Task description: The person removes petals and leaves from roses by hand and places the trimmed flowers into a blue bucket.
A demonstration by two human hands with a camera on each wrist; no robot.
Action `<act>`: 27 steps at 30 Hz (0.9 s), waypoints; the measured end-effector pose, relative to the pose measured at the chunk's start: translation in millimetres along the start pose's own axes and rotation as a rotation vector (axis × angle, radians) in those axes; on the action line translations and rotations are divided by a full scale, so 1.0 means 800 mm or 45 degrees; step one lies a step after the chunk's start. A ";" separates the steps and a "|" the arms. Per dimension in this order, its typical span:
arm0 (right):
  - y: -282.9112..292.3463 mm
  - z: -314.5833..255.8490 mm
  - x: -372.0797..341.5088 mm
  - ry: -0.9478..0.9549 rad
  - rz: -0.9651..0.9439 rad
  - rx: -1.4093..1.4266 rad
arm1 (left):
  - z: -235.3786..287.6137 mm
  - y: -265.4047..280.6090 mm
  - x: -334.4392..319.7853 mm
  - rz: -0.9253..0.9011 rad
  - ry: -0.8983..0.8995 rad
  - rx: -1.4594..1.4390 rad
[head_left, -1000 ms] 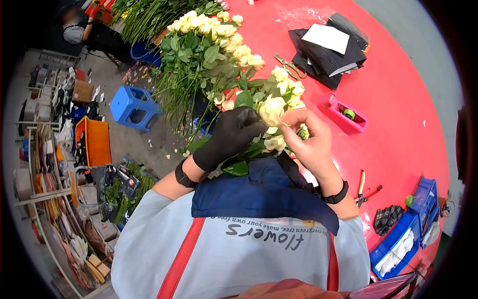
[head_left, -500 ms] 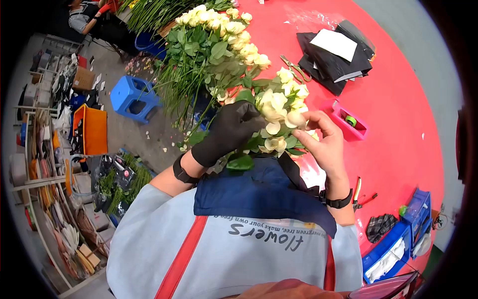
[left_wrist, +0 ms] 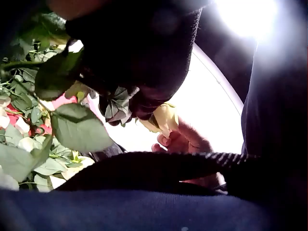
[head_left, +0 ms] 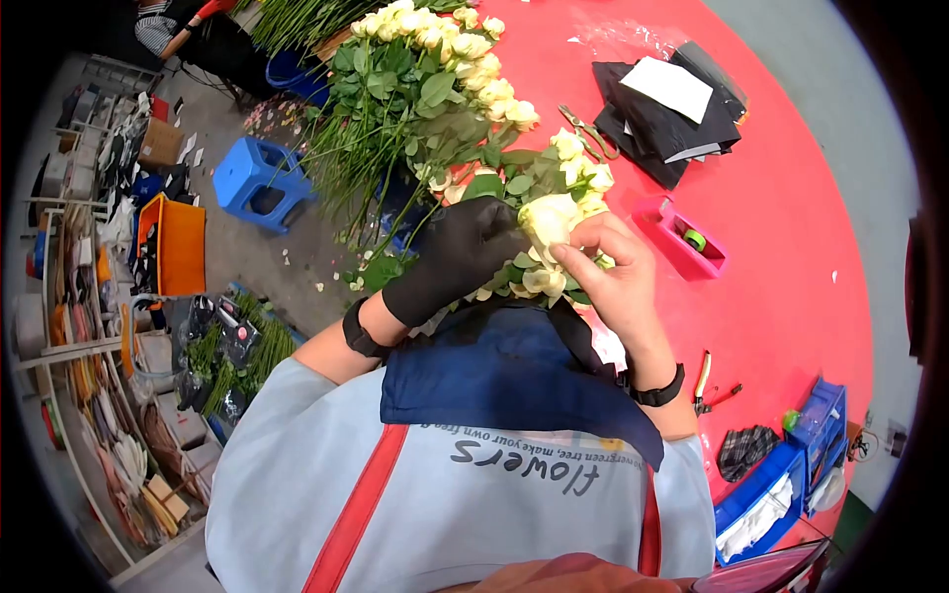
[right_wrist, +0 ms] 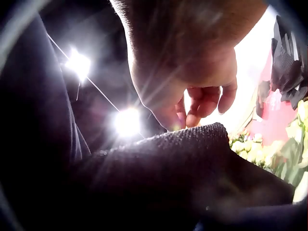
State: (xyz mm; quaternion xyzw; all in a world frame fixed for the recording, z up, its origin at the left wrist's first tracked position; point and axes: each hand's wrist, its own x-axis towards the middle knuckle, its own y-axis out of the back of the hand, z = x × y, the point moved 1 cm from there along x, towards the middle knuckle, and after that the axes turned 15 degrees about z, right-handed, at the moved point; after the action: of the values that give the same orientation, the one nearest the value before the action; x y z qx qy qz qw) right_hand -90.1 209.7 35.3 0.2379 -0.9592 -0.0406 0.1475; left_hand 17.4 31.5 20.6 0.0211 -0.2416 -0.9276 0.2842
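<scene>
My black-gloved left hand [head_left: 460,252] grips a pale yellow rose just below its bloom [head_left: 546,215]; the stem is mostly hidden inside the fist. A green leaf [left_wrist: 79,127] hangs beside that glove in the left wrist view. My bare right hand [head_left: 621,275] is at the right side of the bloom, thumb and forefinger pinching an outer petal. More cream roses [head_left: 583,163] lie just beyond the hands, with loose pale petals [head_left: 544,283] below the bloom. In the right wrist view a dark sleeve-like band hides the bloom.
On the red table [head_left: 781,198] are a pile of cream roses [head_left: 484,74], scissors [head_left: 591,133], black sheets [head_left: 633,124], a pink tape dispenser [head_left: 682,237], pliers [head_left: 704,390] and blue bins [head_left: 756,514]. A blue stool [head_left: 259,183] stands left on the petal-strewn floor.
Half a second ago my right hand had drawn rightward from the bloom with a petal at its fingertips. Now it is back at the bloom. My left hand keeps its grip throughout.
</scene>
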 end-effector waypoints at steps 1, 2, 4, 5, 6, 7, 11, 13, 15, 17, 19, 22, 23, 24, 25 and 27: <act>0.001 0.000 -0.001 0.007 0.003 -0.015 | -0.001 -0.001 -0.001 -0.003 0.061 -0.093; 0.003 -0.001 -0.002 0.014 0.006 -0.029 | -0.003 -0.003 -0.002 -0.007 0.122 -0.187; 0.005 0.000 -0.005 0.033 0.019 -0.043 | -0.001 -0.004 -0.002 -0.024 0.165 -0.269; 0.006 0.002 -0.006 0.045 0.028 -0.041 | 0.004 -0.002 -0.001 -0.038 0.148 -0.258; 0.007 0.002 -0.007 0.056 0.037 -0.040 | 0.006 -0.001 -0.001 -0.052 0.130 -0.247; 0.008 0.002 -0.008 0.052 0.038 -0.040 | 0.006 -0.002 0.000 -0.046 0.111 -0.217; 0.010 0.001 -0.009 0.099 0.026 -0.074 | -0.003 -0.006 0.001 -0.032 0.117 -0.184; 0.013 0.003 -0.008 0.116 0.022 -0.081 | -0.004 -0.006 0.002 -0.050 0.194 -0.237; 0.015 0.007 -0.006 0.093 0.026 -0.061 | 0.002 -0.001 0.005 -0.088 0.306 -0.315; 0.019 0.010 -0.005 0.003 0.067 -0.083 | 0.000 0.005 0.009 -0.088 0.311 -0.249; 0.024 0.016 -0.004 -0.081 0.045 -0.184 | -0.001 0.010 0.012 -0.089 0.309 -0.175; 0.019 0.013 -0.001 -0.012 0.061 -0.403 | -0.005 0.011 0.014 -0.091 0.301 -0.100; 0.017 0.012 0.000 0.006 0.063 -0.357 | -0.010 0.008 0.013 -0.090 0.303 -0.102; 0.014 0.010 0.001 0.023 0.066 -0.312 | -0.014 0.004 0.013 -0.090 0.305 -0.106; 0.012 0.008 0.003 0.040 0.071 -0.267 | -0.015 0.001 0.012 -0.084 0.294 -0.122; 0.003 0.011 0.007 0.066 0.055 -0.228 | -0.014 -0.007 0.009 -0.076 0.271 -0.155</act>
State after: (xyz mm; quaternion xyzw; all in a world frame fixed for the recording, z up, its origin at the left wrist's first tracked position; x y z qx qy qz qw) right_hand -98.6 209.0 29.0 0.2038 -0.9525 -0.1168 0.1938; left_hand 10.6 27.1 8.6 0.1092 -0.1527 -0.9411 0.2814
